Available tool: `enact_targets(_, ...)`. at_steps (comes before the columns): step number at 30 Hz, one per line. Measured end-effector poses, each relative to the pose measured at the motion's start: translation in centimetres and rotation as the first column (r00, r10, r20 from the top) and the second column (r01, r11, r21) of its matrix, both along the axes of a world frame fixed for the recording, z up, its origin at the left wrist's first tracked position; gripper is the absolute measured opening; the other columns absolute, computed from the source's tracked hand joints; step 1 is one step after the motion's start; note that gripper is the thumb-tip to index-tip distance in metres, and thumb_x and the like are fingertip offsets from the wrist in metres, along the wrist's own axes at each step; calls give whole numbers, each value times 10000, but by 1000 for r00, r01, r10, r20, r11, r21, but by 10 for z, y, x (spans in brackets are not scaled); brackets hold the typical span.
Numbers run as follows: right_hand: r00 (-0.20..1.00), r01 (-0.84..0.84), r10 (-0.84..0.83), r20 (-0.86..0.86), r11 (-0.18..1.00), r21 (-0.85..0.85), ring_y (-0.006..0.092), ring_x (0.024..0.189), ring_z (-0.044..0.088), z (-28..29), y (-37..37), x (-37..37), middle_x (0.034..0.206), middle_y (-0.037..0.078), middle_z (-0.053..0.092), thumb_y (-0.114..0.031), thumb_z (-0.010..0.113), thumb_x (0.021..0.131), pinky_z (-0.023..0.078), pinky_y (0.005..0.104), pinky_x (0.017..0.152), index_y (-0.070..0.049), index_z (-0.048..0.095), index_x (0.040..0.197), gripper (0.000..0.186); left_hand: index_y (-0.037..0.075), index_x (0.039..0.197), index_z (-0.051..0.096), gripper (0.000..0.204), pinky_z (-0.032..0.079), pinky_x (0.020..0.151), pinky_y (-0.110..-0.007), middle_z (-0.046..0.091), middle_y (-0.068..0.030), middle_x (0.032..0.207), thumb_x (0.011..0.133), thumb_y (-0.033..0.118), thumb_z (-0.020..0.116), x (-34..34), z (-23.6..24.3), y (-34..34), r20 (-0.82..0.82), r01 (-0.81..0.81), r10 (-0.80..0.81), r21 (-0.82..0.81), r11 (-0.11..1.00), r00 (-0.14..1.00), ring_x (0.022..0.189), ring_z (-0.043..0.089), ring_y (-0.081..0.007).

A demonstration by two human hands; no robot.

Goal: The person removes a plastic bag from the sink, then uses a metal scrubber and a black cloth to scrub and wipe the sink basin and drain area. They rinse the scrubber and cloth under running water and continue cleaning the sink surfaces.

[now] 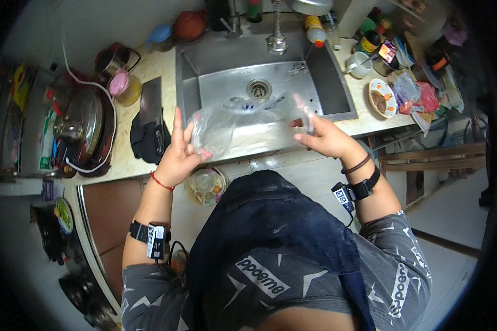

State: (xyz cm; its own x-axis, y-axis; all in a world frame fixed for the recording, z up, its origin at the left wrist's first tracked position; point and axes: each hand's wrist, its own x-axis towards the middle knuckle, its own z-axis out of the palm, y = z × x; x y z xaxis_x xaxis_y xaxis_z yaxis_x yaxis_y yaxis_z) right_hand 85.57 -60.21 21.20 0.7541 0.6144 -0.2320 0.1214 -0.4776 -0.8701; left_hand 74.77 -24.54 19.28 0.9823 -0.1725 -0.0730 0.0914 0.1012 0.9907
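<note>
A clear, crinkled plastic bag (243,124) is stretched over the near part of the steel sink (215,77). My left hand (184,152) grips the bag's left end between thumb and fingers, with some fingers raised. My right hand (324,137) grips the other end, its thumb toward the bag. Left of the sink, a cleaver (151,99) lies on the counter beside a black crumpled item (146,139). A pink-lidded jar of yellow contents (126,91) stands farther left.
Lidded pot (83,124) with a white cord at left; kettle (109,60) behind. Faucet (277,41) over the sink. Mug (359,65), food bowl (382,98), bottles (315,30) and plastic packets (428,96) crowd the right. Below the counter edge, a container (204,185) stands on the floor.
</note>
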Motion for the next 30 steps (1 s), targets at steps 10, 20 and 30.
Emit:
enact_targets(10,957,-262,261,128,965,-3,375,955,625,-20,42,-18,1007,247,631,-302,651,858,493,400,833,5,526,1204,478,67,1498,161,785,462,941,-298,329,-150,1472,861,-14,614,12,-22,-58,-210,355,-358,-50,933,910,1186,473,-185)
enact_targets(20,867,-435,392,307,896,87,357,1206,504,-18,61,-8,1279,229,524,-218,689,831,396,385,1028,2,453,1332,595,-6,1169,515,315,495,770,-235,637,-54,1002,883,53,633,55,-36,-84,-188,-35,68,175,984,980,889,600,-98)
enact_targets(30,969,-220,210,127,973,73,246,1000,628,-29,16,-3,1108,154,644,-160,674,841,492,343,887,3,524,1269,481,44,927,626,113,492,722,-297,660,-99,830,823,25,587,121,-43,-36,79,-124,96,673,729,992,776,620,-180)
